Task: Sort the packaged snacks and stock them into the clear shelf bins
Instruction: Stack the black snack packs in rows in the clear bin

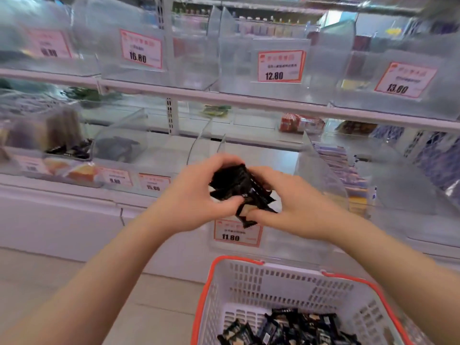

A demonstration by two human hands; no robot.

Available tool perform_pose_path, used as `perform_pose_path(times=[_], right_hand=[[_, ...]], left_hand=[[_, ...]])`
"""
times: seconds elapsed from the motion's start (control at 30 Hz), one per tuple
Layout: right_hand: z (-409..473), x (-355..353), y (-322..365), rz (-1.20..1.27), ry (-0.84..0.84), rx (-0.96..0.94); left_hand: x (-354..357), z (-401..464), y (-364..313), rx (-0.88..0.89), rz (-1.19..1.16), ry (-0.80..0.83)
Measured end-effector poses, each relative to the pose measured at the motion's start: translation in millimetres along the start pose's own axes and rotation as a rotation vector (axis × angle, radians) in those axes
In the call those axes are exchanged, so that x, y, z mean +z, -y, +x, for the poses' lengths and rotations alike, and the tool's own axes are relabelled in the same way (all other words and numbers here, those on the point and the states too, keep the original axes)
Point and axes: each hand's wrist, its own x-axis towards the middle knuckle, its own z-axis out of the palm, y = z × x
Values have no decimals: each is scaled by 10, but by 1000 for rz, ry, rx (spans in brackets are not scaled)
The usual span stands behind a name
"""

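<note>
Both hands hold one bunch of black snack packets above the clear bin with the 11.80 tag; the left hand and right hand have their fingers clamped on the bunch, probably to keep it together before dropping it in; more packets lie in the basket near below.

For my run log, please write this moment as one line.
left hand: grips black snack packets | right hand: grips same | over bin tagged 11.80 | basket: more packets

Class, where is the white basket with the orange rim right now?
In the head view, the basket sits low and right of centre, below both hands, in front of the bin tagged 11.80, with black snack packets inside.
</note>
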Motion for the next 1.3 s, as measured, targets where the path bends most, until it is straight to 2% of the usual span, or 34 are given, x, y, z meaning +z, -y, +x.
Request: perform_pose_path(times=[0.13, 0.23, 0.33, 0.43, 0.53, 0.7, 0.77, 0.87, 0.93, 1.03, 1.23, 1.3], right_hand=[[329, 43, -158, 106, -115, 138], [525, 179, -473, 150, -173, 390], [781, 406, -857, 220, -111, 660], [1074, 622, -1126, 34, 15, 751], [1283, 798, -1280, -139, 88, 765], [1515, 1026, -1359, -255, 212, 671], [1574, 1046, -1309, -178, 266, 644], [1581, 1027, -1247, 94, 400, 565], [1555, 1055, -1275, 35, 459, 490], [1536, 1086, -1300, -158, 360, 452], [1684, 1157, -1324, -178, 162, 525], [1723, 1149, -1343, -144, 161, 556]], left_hand=[[50, -39, 330, -133, -86, -160], [111, -125, 614, -342, -226, -202], [125, -82, 825, -443, -395, -160], [162, 13, 914, -435, -505, -135], [218, 114, 946, -418, -573, -106], [211, 215, 1012, -385, -500, -99], [203, 228, 1019, -381, -510, -100], [204, 234, 1009, -396, -520, -108], [215, 231, 1017, -395, -520, -111], [236, 232, 1027, -387, -536, -133], [266, 210, 1035, -395, -548, -147], [281, 206, 1033, -378, -525, -156]])
